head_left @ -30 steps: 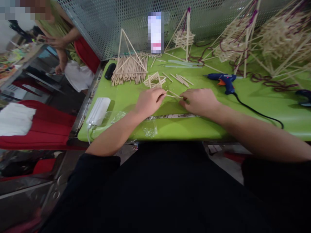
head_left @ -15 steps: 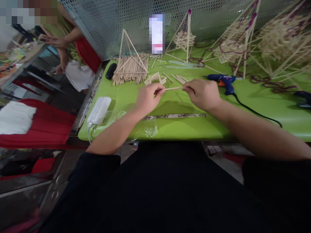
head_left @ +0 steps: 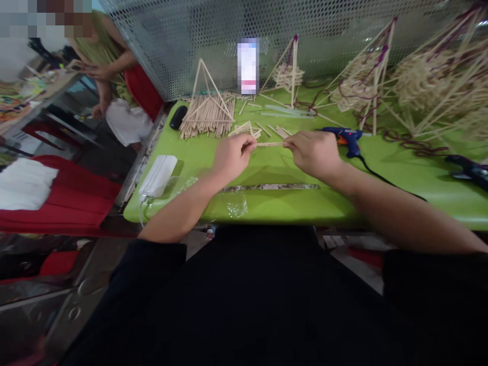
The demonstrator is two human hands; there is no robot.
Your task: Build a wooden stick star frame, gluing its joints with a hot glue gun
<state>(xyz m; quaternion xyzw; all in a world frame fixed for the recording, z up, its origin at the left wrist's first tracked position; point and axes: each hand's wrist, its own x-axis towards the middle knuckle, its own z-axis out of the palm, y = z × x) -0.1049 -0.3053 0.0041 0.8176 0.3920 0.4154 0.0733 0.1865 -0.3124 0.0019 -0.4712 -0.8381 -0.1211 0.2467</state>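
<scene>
Both hands are raised just above the green desk [head_left: 267, 203], working one thin wooden stick [head_left: 270, 144] between them. The left hand [head_left: 231, 157] pinches the stick's left end with thumb and fingertips closed narrow on it; the right hand [head_left: 314, 152] grips the other end the same way, knuckles up. The stick runs roughly level from hand to hand, clear of the desk surface. Judged step: the stick is being held up and lined up or checked — picked, not yet fixed to anything. Next move likely calls for a steady two-point hold, and a free hand for the blue glue gun [head_left: 345, 137], which lies just past the right hand with its black cord trailing off to the right. Just beyond the left hand sits a small stick frame [head_left: 246, 129] lying flat; farther out in that direction is a loose pile of sticks [head_left: 206, 118] with an open stick pyramid standing on it. A few loose sticks [head_left: 282, 131] lie just beyond the gap between the hands. To the left of the left hand, near the desk edge, a white adapter [head_left: 158, 175]. A long flat strip [head_left: 272, 187] lies on the desk nearer the body than both hands. Against a second ago — the hands were down at the desk surface with sticks crossed between them; now they are lifted and hold a single straight stick.
</scene>
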